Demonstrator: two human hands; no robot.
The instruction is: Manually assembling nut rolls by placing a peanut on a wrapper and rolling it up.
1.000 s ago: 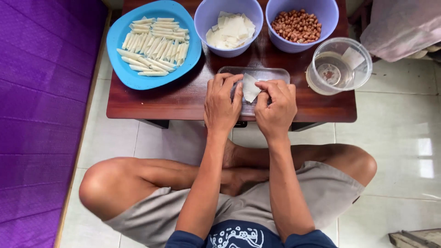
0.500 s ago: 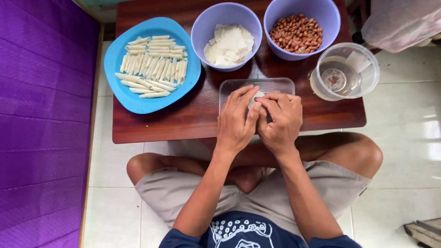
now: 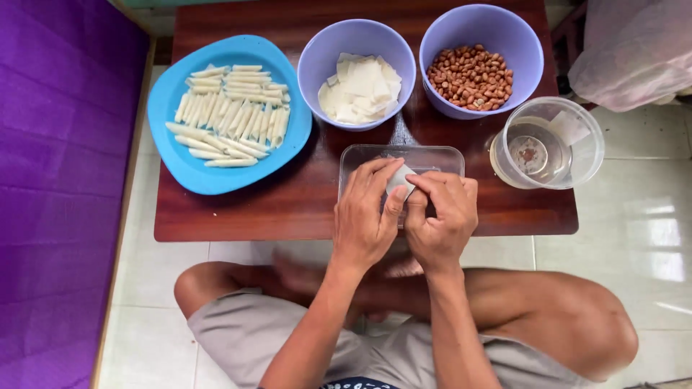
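My fingers [image 3: 395,205] are pinched in from both sides on a small, pale, thin pastry wrapper [image 3: 398,180], and only a corner of it shows between them. My left hand [image 3: 364,216] curls over its near edge with the thumb pressed along it; my right hand [image 3: 441,216] closes against the other side, knuckles up, fingertips tucked in. Both hands are nearly shut on the wrapper, though I cannot tell whether anything is folded inside it.

I judge this to be the rolling step: the sheet is being turned over on itself into a thin stick. The next move calls for even pressure from both thumbs, so the roll stays tight and the sheet does not tear.

The wrapper sits just above a clear, shallow rectangular plastic tray [image 3: 360,153], which lies on the dark red-brown wooden bench [image 3: 238,209] near its front edge. Behind the tray stands a lilac plastic bowl of square white wrappers [image 3: 360,88], and to its right a second lilac bowl filled with brown peanuts [image 3: 472,75]. A clear round plastic tub holding a little liquid [image 3: 548,144] stands at the bench's right end. On the left rests a blue plastic plate stacked with finished pale rolls [image 3: 231,115].
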